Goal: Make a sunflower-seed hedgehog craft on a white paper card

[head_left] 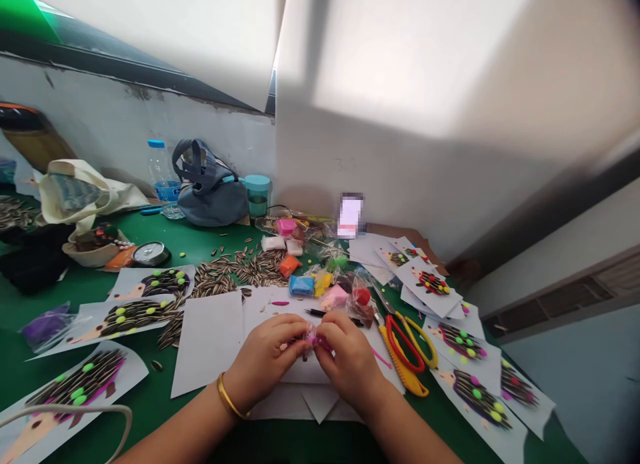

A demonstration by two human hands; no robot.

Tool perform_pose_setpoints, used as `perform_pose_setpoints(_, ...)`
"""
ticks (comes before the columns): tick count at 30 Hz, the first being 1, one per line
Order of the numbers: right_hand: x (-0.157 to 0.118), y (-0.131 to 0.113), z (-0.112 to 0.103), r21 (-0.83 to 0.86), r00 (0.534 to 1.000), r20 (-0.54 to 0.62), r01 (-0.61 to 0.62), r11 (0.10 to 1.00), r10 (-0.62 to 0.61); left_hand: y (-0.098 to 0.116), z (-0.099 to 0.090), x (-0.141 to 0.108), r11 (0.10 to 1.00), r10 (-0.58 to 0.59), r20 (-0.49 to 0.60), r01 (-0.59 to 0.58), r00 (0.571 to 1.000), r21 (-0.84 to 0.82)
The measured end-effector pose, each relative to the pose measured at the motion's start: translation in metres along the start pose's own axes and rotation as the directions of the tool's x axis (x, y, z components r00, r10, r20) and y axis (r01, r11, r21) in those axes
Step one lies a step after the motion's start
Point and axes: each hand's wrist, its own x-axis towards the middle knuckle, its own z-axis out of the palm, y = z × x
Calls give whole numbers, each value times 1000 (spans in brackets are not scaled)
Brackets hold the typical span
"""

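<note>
My left hand [270, 354] and my right hand [350, 357] meet over the white paper sheets [213, 341]. Both pinch a small packet of magenta modelling clay in clear plastic [312, 335], mostly covered by my fingers. A black pen [315, 312] lies just beyond the fingertips, with a magenta clay sliver [281, 303] left of it. Farther back are clay packets: a blue one [302, 286], an orange one [289, 266] and a pale pink one [334, 297]. To the right of my right hand rest red- and yellow-handled scissors [405, 344] and a yellow utility knife [400, 364].
Sunflower seeds [225, 274] are heaped on the green table [165, 241]. Hedgehog pictures made with seeds lie left [145, 314] and right [460, 341]. Along the wall stand a water bottle [165, 184], a blue bag [213, 201], a teal cup [258, 194] and a phone [350, 215].
</note>
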Motion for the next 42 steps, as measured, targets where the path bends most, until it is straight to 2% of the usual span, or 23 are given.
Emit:
perform_pose_setpoints(3,0,-3,0,61,1000,9,6,998,-6,-2,1,0,1000,1,-49,-2,999,-24)
perform_pose_setpoints(6,-1,-7,-3,153,1000,-2,-9,988,9,-6,1,-1,998,25,-157,-33,987,-48)
perform_pose_setpoints(10,-2,-7,-8,274,994,17,-112,955,111,-9,1,-2,992,107,-239,-119,965,-39)
perform_pose_setpoints(14,-1,-3,-9,343,972,116,-234,910,206,-7,-1,-2,985,171,-180,-165,969,48)
perform_pose_setpoints(18,-1,-2,-3,313,966,17,-251,916,258,-5,-3,0,960,224,-103,-202,969,193)
perform_pose_setpoints(21,-2,-5,1,283,961,-10,-263,922,277,-4,-1,0,948,234,-68,-212,970,237)
perform_pose_setpoints(29,-3,-10,-4,304,972,101,-234,923,213,-2,2,-4,965,195,-105,-171,975,201)
perform_pose_setpoints(35,-1,-9,-8,264,992,77,-121,957,104,0,-1,-3,981,122,-170,-92,978,172)
perform_pose_setpoints(37,0,-7,-7,218,995,72,-90,972,76,-1,-2,-2,986,91,-155,-67,984,153)
perform_pose_setpoints(42,0,-3,-2,132,998,65,-19,991,11,-2,-2,-1,993,45,-34,-41,998,112)
